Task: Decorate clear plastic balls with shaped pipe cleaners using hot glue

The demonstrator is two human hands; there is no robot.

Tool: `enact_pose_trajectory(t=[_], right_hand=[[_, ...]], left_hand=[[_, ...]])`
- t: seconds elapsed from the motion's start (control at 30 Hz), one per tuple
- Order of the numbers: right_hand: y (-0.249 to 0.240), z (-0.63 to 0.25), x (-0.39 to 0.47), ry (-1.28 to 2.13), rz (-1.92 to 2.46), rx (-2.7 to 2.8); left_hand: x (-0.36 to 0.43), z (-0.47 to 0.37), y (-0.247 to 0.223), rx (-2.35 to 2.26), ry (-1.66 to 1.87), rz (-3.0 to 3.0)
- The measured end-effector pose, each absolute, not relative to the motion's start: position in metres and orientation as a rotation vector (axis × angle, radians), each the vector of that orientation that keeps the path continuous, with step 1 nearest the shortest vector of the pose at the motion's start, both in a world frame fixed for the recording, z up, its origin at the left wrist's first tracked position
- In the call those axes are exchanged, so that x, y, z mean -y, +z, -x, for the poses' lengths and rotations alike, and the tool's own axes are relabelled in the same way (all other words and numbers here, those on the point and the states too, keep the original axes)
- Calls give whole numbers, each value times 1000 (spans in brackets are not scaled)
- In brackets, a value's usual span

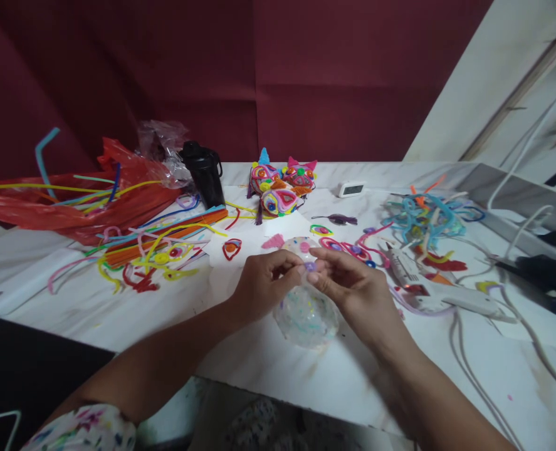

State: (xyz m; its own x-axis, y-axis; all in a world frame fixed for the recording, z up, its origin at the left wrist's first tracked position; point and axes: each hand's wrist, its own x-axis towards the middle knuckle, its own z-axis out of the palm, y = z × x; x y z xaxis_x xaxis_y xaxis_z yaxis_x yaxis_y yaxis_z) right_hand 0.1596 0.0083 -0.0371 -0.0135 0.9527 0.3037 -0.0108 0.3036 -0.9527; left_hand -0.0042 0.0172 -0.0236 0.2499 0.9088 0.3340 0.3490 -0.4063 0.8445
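A small purple coil of pipe cleaner [310, 267] sits between my two hands, pinched by the fingertips of both. My left hand [264, 282] reaches it from the left, its fingers curled in. From the right comes my right hand [360, 288], thumb and forefinger closed on the coil. Just under them lies a clear plastic form [306, 321] with coloured specks, its upper part partly covered by my fingers. A pink coil [304, 247] and a pink pointed piece [274, 242] show at its top. A red eye-shaped piece [231, 249] lies on white paper to the left.
Pipe cleaners spill from a red plastic bag [136, 207] at left, beside a black bottle [204, 175]. Several finished colourful ornaments [280, 202] stand at the back near a small white digital clock [351, 189]. Glue guns [461, 299] with cords and a tangled pipe cleaner pile [428, 216] occupy the right.
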Motion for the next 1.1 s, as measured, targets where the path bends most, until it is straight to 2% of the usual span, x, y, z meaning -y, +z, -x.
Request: enact_pose_trajectory(t=[0.17, 0.37, 0.9, 1.1], right_hand=[[-35, -166, -8, 382, 937, 1756], [-36, -165, -5, 91, 904, 1946], [-35, -166, -6, 145, 1016, 1924], [-34, -162, -2, 509, 1143, 1680]], left_hand=[[-17, 5, -22, -1226, 1064, -2162], [-15, 6, -25, -1277, 1023, -2400], [-17, 8, -23, -1183, 1065, -2439], [-15, 5, -16, -1204, 1149, -2172]])
